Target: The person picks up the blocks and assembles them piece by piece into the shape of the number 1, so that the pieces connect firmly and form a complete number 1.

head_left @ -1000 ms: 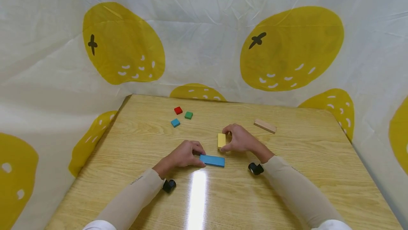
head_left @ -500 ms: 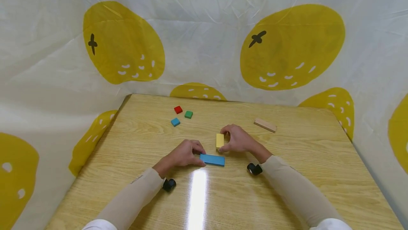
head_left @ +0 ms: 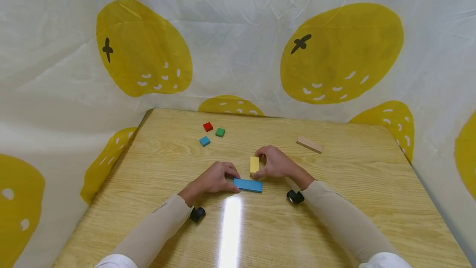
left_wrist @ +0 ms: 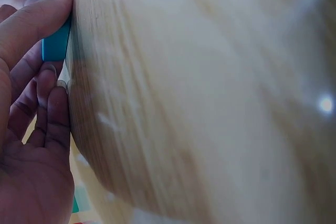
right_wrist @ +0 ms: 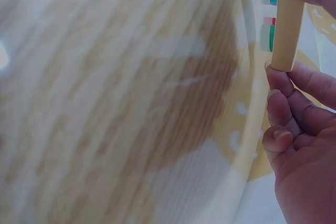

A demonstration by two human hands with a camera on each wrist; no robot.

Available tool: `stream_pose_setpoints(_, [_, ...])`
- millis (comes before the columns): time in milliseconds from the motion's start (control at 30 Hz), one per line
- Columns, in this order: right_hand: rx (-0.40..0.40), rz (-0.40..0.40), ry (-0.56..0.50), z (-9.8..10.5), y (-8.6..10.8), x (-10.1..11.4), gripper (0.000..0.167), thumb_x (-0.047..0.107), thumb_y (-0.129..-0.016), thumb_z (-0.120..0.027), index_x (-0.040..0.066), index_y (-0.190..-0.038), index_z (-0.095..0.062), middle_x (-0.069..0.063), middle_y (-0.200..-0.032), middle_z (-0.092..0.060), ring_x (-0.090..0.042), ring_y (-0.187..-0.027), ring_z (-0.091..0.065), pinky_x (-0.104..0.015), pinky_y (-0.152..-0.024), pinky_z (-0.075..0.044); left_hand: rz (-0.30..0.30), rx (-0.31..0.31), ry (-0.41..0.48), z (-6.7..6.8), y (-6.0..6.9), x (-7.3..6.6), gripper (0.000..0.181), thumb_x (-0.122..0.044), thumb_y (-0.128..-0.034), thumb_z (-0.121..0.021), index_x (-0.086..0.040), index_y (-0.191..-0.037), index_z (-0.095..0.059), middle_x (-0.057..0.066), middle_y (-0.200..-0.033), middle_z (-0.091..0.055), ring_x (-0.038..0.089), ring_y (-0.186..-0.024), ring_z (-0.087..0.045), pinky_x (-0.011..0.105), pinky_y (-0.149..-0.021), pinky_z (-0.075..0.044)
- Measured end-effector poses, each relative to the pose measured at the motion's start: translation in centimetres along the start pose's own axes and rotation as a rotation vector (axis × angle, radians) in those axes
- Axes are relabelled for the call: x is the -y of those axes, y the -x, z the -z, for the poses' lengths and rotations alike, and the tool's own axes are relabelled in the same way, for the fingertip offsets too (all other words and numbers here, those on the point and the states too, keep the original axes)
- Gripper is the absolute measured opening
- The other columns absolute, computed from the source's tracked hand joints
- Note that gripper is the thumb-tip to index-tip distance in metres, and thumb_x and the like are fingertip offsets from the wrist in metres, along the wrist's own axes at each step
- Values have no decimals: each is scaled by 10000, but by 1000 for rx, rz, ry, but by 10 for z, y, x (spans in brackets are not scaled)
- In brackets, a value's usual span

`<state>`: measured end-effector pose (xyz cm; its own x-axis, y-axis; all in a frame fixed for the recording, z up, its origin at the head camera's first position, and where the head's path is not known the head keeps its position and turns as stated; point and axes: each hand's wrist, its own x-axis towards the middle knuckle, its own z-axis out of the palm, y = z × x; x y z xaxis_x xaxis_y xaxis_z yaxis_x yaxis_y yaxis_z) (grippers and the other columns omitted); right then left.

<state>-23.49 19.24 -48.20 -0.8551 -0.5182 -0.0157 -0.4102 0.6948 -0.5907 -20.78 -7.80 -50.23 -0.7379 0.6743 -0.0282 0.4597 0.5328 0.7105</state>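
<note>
A long blue wooden block lies flat on the table, its left end pinched between the thumb and fingers of my left hand. In the left wrist view, the thumb lies along the near side of the blue block. Just behind it, my right hand grips a yellow block by its two ends. The yellow block points away from me, roughly crosswise to the blue one. The right wrist view has the yellow block between thumb and fingertips. From the head view I cannot tell whether the two blocks touch.
Small red, green and blue square blocks lie at the back left of the wooden table. A plain wood block lies at the back right. A lemon-print cloth hangs behind the table.
My right hand has slid the yellow block slightly to the left, nearer to the left hand. The left hand and the long blue block have stayed in place.
</note>
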Motion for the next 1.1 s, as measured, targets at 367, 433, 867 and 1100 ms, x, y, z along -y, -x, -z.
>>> stream_pose_setpoints(367, [-10, 18, 4, -4, -3, 1, 588, 435, -680, -963, 65, -1068, -722, -30, -938, -671, -165, -836, -539, -288, -748, -464, -13, -2, -12, 0, -2, 0, 277, -309, -827, -902, -166, -1052, -830, -54, -1073, -730, 96, -1001, -649, 239, -912, -519])
stream_pose_setpoints(433, [-12, 19, 9, -5, -4, 0, 585, 443, -674, -965, 73, -1058, -724, -23, -935, -670, -167, -844, -536, -291, -754, -463, -11, -1, -12, 0, -2, -1, 273, -308, -827, -902, -167, -1049, -830, -53, -1070, -728, 97, -998, -648, 240, -911, -519])
stream_pose_setpoints(867, [-10, 16, 31, -9, -4, 3, 607, 469, -677, -958, 75, -1078, -728, -19, -955, -679, -164, -855, -535, -300, -764, -468, -7, 2, -8, 0, -2, -2, 279, -299, -825, -905, -161, -1054, -827, -52, -1064, -730, 92, -989, -645, 237, -911, -521])
stream_pose_setpoints(1100, [-8, 10, 37, -11, -5, 3, 621, 478, -677, -954, 67, -1084, -727, -20, -962, -681, -166, -857, -533, -296, -762, -464, 4, 2, -3, 0, -1, -1, 277, -305, -828, -902, -165, -1055, -827, -57, -1065, -728, 92, -992, -644, 242, -914, -520])
